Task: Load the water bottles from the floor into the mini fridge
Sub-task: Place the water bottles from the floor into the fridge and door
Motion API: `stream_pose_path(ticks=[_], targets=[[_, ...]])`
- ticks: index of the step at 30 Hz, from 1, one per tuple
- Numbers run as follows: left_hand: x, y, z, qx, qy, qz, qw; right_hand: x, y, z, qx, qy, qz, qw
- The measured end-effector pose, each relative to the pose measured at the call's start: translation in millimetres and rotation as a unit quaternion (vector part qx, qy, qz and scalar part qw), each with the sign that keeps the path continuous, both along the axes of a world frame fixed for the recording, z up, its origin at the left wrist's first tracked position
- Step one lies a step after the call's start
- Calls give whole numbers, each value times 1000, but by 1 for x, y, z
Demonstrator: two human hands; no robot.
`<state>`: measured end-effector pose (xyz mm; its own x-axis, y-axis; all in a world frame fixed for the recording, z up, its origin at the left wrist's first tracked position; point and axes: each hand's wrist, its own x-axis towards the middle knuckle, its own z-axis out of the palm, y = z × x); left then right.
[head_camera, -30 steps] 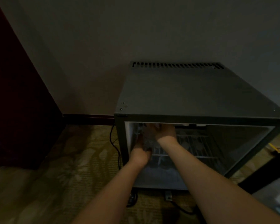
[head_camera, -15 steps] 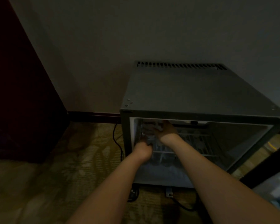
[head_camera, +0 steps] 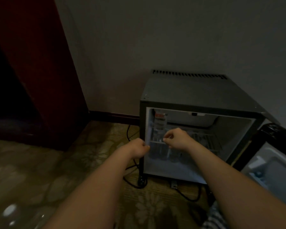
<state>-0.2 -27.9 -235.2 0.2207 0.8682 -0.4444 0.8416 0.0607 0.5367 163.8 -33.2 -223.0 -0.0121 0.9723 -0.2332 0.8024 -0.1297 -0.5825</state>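
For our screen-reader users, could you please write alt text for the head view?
Two bare hands, left hand and right hand, hover empty at the open mini fridge, where a water bottle stands upright at its left wall.

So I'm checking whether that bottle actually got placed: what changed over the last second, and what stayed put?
Both hands have pulled back out of the mini fridge: the left hand is now outside its left edge, the right hand at the opening. Both look curled and empty. A water bottle, hidden behind them before, stands upright on the wire shelf at the left. The door stayed open; the fridge didn't move.
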Motion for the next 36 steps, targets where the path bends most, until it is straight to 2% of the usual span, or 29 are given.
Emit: stream_pose_path(ticks=[5,9,12,19,27,36], targets=[[-46,-39,38,46,43,2,998,-38,-33,32,-12,0,68,998],[-112,-75,58,65,56,43,995,-90,-54,57,-21,-15,150,988],[-155,-96,62,58,60,72,994,-126,-60,68,-30,-46,207,977],[-266,-156,56,53,91,147,984,-250,-88,70,-10,-57,307,950],[-347,-200,-2,0,65,244,968,-370,-116,21,-29,-88,397,913],[-390,-221,-115,-81,-83,363,924,-429,-112,-85,-67,-69,399,912]])
